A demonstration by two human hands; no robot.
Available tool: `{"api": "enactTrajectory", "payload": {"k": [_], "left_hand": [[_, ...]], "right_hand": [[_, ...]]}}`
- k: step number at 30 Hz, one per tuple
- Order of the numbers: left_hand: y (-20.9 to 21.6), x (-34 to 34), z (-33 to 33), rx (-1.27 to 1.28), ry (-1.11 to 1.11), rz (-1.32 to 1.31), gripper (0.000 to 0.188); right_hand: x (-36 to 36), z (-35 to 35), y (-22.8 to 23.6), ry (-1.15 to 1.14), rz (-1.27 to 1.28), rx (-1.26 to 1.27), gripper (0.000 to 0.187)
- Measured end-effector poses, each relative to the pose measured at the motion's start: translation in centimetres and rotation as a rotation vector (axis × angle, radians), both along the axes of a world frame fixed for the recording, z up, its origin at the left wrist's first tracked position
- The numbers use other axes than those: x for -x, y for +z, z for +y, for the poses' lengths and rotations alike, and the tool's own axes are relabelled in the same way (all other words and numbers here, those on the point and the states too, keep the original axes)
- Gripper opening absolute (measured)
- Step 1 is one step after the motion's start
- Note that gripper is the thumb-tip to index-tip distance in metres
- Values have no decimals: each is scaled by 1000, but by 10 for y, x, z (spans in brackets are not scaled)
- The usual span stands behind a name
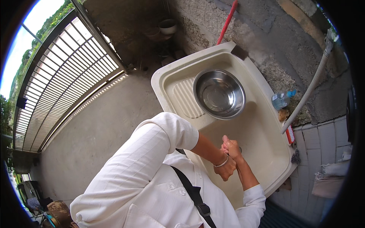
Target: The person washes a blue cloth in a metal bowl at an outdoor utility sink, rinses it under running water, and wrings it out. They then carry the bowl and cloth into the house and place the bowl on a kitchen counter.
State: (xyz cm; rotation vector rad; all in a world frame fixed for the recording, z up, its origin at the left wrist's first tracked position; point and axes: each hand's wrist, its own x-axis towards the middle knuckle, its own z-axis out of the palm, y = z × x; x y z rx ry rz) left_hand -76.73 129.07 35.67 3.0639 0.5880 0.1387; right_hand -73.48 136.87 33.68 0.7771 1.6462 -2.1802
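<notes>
My forearms cross at the wrists over the cream basin of a sink [262, 152]. My left hand [226, 170], with a pale bracelet [221, 162] at its wrist, is curled, its knuckles up and fingertips hidden underneath. It lies against my right wrist. Just beyond it, my right hand [232, 147] is closed beside my left wrist, thumb side raised; whatever its fingers hold is hidden. A small dark spot shows beside that hand, too little to make out. Farther off, a round steel bowl [219, 94] stands partly on the sink's ribbed drainboard [186, 95], touched by neither hand.
On the sink's right rim are a clear bottle with a blue cap [281, 99], a red-and-white brush [290, 135] and a dark scouring pad [295, 156]. A grey corrugated hose [310, 91] hangs there. A red stick [227, 22] leans behind. A barred gate [64, 83] stands left.
</notes>
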Motion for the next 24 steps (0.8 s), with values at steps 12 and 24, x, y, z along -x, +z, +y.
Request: {"api": "enactTrajectory", "payload": {"k": [12,24], "left_hand": [[79,102,-111,-337,864,-721,19],[81,112,-306,-456,1520,-871,11]], "right_hand": [[80,-23,9,-679,-17,263,58],[89,36,-94,-754,229,450,35]]}}
